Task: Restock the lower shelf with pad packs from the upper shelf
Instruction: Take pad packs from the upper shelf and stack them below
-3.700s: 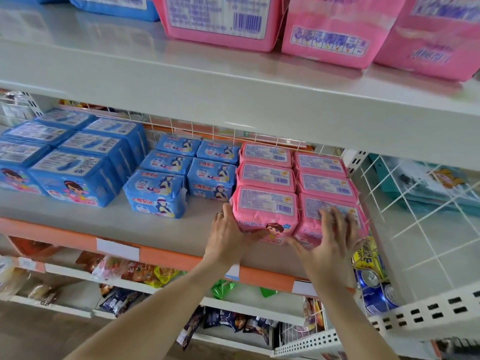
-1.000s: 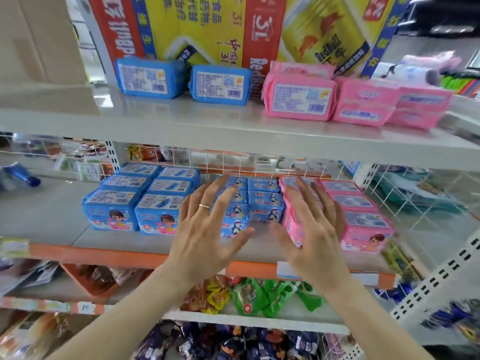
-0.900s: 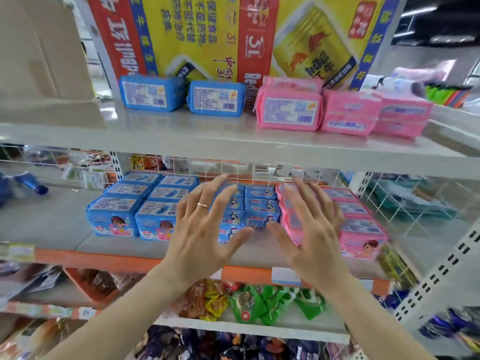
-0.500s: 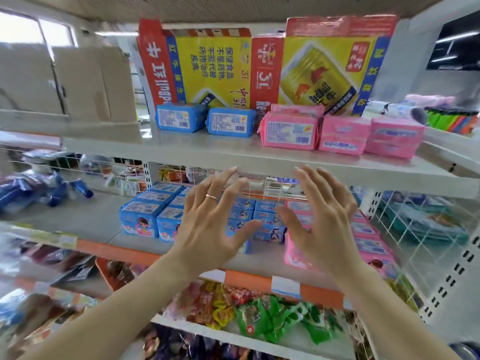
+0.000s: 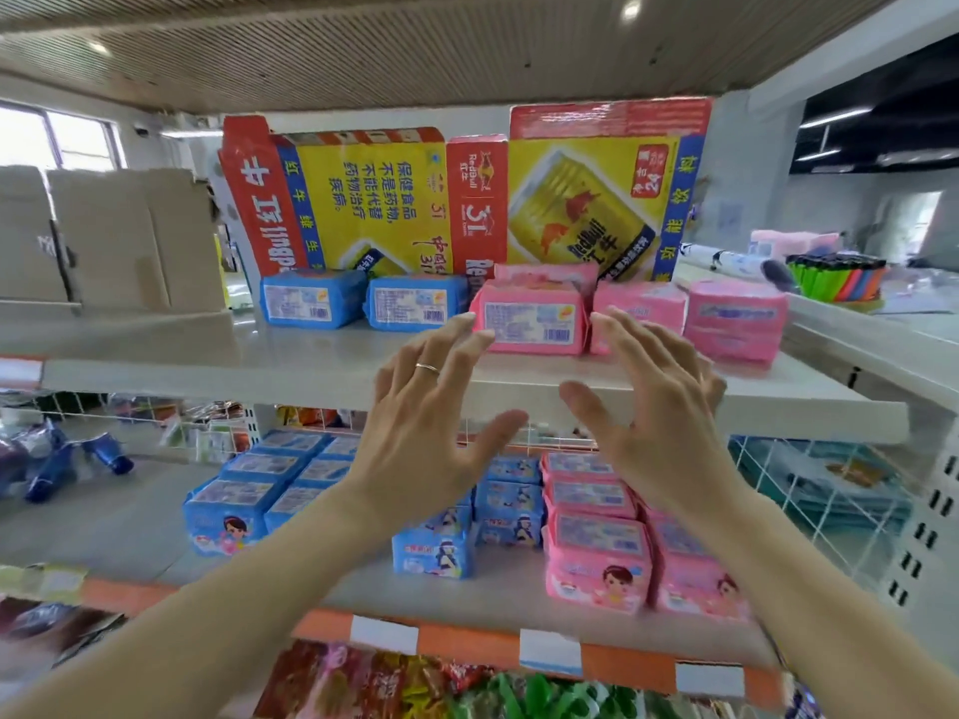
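On the upper shelf (image 5: 332,371) stand pink pad packs and two blue packs (image 5: 311,298). The front pink pack (image 5: 529,324) has a barcode label facing me. My left hand (image 5: 430,422), with a ring, and my right hand (image 5: 654,412) are raised in front of the shelf, fingers spread, one on each side of that pink pack, holding nothing. The lower shelf (image 5: 493,589) holds rows of blue packs (image 5: 233,511) on the left and pink packs (image 5: 597,557) on the right.
Flattened red and yellow drink cartons (image 5: 467,199) lean behind the upper packs. Brown cardboard (image 5: 114,241) stands at upper left. A white wire divider (image 5: 830,500) borders the lower shelf on the right. Snack bags (image 5: 415,682) fill the shelf below.
Both hands left the pink packs on the lower shelf and rose, open, to the upper shelf. My view tilted up with them.
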